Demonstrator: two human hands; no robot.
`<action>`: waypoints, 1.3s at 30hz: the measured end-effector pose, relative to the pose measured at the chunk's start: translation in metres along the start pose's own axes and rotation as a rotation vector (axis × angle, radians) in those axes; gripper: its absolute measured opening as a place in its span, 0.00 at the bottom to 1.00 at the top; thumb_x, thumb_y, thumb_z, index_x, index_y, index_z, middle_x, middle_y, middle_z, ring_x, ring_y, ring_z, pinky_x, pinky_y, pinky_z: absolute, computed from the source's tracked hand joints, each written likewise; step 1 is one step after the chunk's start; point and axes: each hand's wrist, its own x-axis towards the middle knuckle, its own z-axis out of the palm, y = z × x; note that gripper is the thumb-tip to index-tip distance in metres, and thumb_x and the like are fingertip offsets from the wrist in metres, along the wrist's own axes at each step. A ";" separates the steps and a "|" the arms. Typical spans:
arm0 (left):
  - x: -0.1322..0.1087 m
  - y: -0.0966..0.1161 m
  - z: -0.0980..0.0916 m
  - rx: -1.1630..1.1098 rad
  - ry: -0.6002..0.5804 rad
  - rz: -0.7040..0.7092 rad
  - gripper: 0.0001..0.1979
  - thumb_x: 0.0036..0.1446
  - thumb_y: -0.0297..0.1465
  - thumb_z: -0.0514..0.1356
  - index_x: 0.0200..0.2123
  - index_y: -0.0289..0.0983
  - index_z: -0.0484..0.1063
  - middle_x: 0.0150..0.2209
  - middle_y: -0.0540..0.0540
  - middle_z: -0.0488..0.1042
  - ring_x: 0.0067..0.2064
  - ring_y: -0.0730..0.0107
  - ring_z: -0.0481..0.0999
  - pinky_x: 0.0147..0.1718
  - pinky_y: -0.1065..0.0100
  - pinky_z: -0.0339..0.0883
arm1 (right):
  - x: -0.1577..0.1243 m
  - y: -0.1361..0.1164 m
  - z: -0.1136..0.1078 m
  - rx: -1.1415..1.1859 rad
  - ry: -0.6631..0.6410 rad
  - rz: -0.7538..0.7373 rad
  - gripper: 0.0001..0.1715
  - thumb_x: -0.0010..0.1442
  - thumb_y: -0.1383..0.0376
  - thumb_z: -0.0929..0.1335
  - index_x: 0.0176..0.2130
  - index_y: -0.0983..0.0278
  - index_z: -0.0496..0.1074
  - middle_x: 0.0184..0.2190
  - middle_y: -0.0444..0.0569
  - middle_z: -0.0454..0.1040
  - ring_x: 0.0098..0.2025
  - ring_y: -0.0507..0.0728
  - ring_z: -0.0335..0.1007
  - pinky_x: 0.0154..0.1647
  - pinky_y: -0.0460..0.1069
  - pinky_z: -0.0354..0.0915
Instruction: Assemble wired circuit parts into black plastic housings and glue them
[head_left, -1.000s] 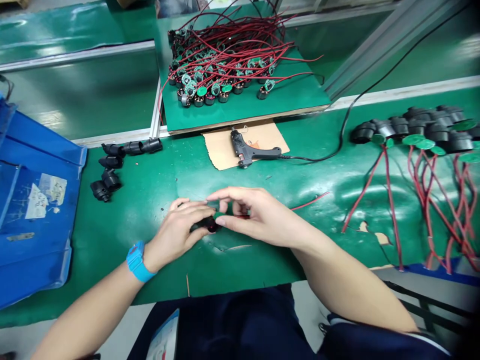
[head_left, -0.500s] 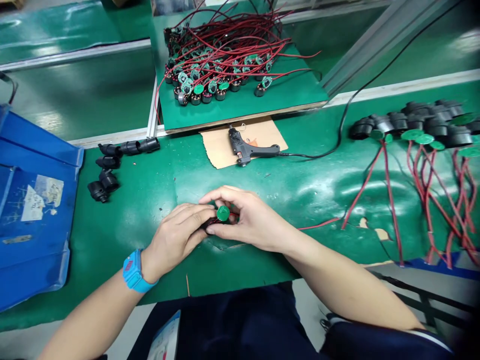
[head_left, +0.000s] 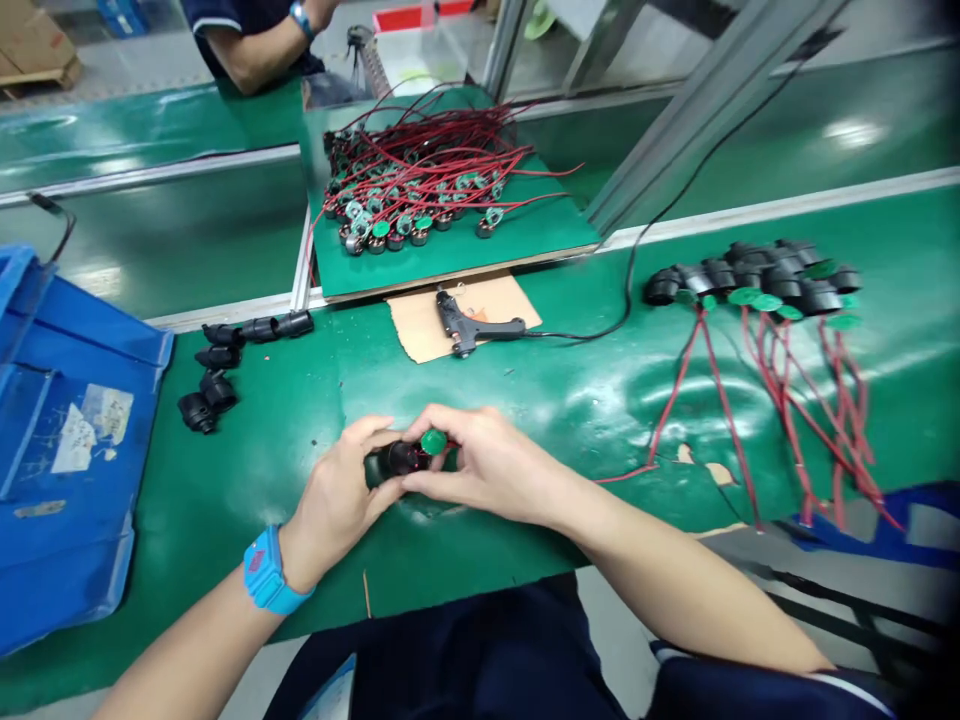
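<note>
Low over the green bench, my left hand (head_left: 336, 485) curls its thumb and fingers around a black plastic housing (head_left: 400, 458). My right hand (head_left: 499, 468) meets it from the right, pinching a small motor with a round green circuit board (head_left: 433, 442) on its end. The motor sits against the housing's right end; its body is mostly hidden by my fingers, so I cannot tell how deep it is in. A red wire (head_left: 626, 475) emerges beyond my right forearm onto the bench.
Loose black housings (head_left: 217, 390) lie at left beside a blue bin (head_left: 75, 450). Behind my hands, a glue gun (head_left: 469, 328) rests on cardboard (head_left: 409, 335). Wired motors (head_left: 420, 230) crowd a raised board (head_left: 525, 255). Housings with red leads (head_left: 757, 275) stand right. A co-worker's arm (head_left: 262, 50) shows at the back.
The view has tilted up, bringing a co-worker's arm into sight. My left fingers have spread, exposing the black housing, while my right hand keeps its pinch on the motor.
</note>
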 end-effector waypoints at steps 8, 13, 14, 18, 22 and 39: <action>0.045 -0.048 -0.057 0.514 0.060 -0.040 0.26 0.68 0.43 0.57 0.65 0.38 0.62 0.64 0.30 0.69 0.65 0.36 0.68 0.61 0.39 0.60 | -0.028 0.064 -0.086 -0.446 0.874 0.171 0.20 0.53 0.56 0.73 0.44 0.62 0.71 0.30 0.45 0.77 0.27 0.54 0.69 0.32 0.49 0.64; 0.078 -0.094 -0.087 0.766 0.106 -0.178 0.25 0.70 0.40 0.54 0.65 0.35 0.64 0.62 0.27 0.71 0.69 0.30 0.60 0.62 0.34 0.50 | -0.024 0.142 -0.172 -0.577 1.207 0.546 0.22 0.52 0.53 0.74 0.43 0.61 0.70 0.25 0.47 0.71 0.32 0.63 0.69 0.39 0.56 0.64; 0.082 -0.100 -0.088 0.798 0.091 -0.175 0.24 0.70 0.39 0.54 0.64 0.35 0.64 0.61 0.28 0.72 0.68 0.29 0.60 0.62 0.34 0.49 | -0.023 0.151 -0.182 -0.581 1.221 0.561 0.21 0.52 0.54 0.73 0.42 0.61 0.70 0.25 0.48 0.70 0.33 0.64 0.69 0.39 0.57 0.64; 0.091 -0.111 -0.087 0.906 0.034 -0.152 0.19 0.69 0.37 0.53 0.57 0.36 0.71 0.54 0.30 0.78 0.67 0.32 0.62 0.60 0.37 0.50 | -0.027 0.166 -0.203 -0.661 1.295 0.532 0.18 0.52 0.56 0.73 0.40 0.61 0.69 0.31 0.54 0.72 0.39 0.69 0.68 0.42 0.60 0.63; 0.090 -0.103 -0.084 0.921 -0.009 -0.158 0.14 0.67 0.36 0.55 0.49 0.35 0.72 0.48 0.29 0.79 0.61 0.33 0.67 0.56 0.40 0.56 | -0.022 0.150 -0.206 -0.808 1.309 0.321 0.17 0.58 0.53 0.71 0.41 0.62 0.72 0.46 0.66 0.72 0.52 0.72 0.62 0.51 0.63 0.59; 0.024 -0.007 -0.032 -1.050 0.128 -0.730 0.16 0.60 0.35 0.63 0.50 0.38 0.70 0.39 0.46 0.72 0.32 0.73 0.66 0.31 0.69 0.61 | 0.134 0.069 -0.207 -1.015 0.632 -0.176 0.17 0.67 0.65 0.63 0.50 0.67 0.75 0.47 0.62 0.76 0.54 0.70 0.67 0.59 0.63 0.59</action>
